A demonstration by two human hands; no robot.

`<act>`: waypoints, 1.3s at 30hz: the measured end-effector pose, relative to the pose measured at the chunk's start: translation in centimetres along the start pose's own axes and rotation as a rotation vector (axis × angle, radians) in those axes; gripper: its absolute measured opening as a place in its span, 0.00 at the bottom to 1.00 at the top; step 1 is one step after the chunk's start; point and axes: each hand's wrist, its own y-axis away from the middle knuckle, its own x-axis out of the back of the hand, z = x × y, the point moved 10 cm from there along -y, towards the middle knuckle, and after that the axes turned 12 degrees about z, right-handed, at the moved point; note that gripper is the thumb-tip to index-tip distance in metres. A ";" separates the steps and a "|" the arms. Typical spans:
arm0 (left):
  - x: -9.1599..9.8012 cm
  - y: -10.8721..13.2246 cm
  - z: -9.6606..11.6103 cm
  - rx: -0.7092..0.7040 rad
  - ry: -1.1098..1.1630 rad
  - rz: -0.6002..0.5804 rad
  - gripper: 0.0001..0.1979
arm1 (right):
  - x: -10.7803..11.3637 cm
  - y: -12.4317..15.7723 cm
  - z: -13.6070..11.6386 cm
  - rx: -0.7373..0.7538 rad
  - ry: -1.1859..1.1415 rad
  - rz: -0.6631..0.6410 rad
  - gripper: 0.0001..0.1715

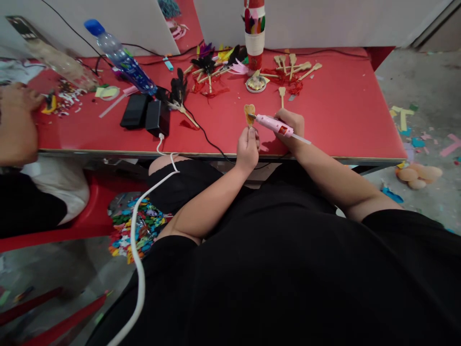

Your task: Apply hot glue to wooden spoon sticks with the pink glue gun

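Observation:
My left hand (248, 149) pinches the handle of a small wooden piece with a heart-shaped head (248, 113), held upright at the table's front edge. In my right hand (292, 126) is a pink glue gun (272, 124), its metal tip at the head of the wooden piece and a clear stick coming out of its rear. Just beyond my right hand lies another wooden piece (282, 96). A round lid with glue on it (256, 83) sits behind the heart-shaped head.
On the red table (338, 110) are wooden sticks (292, 65), feathered sticks (207, 67), a red cup stack (255, 43), black boxes (157, 117) and a blue-capped bottle (124, 60). Cables cross it. Another person's arm (17, 125) rests at the far left.

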 end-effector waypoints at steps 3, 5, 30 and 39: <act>-0.1 -0.1 -0.3 0.019 0.026 0.000 0.27 | 0.4 0.1 0.2 0.014 -0.041 0.050 0.43; -0.1 -0.1 -0.4 0.026 0.034 0.009 0.27 | 0.7 0.2 0.4 -0.002 -0.069 0.079 0.42; -0.4 -1.0 1.1 -0.119 -0.012 -0.139 0.34 | -0.6 -0.3 2.5 -0.087 -0.119 -0.069 0.32; -0.4 -1.1 0.5 -0.084 -0.034 -0.136 0.34 | -1.3 -0.1 3.2 -0.139 -0.076 -0.103 0.27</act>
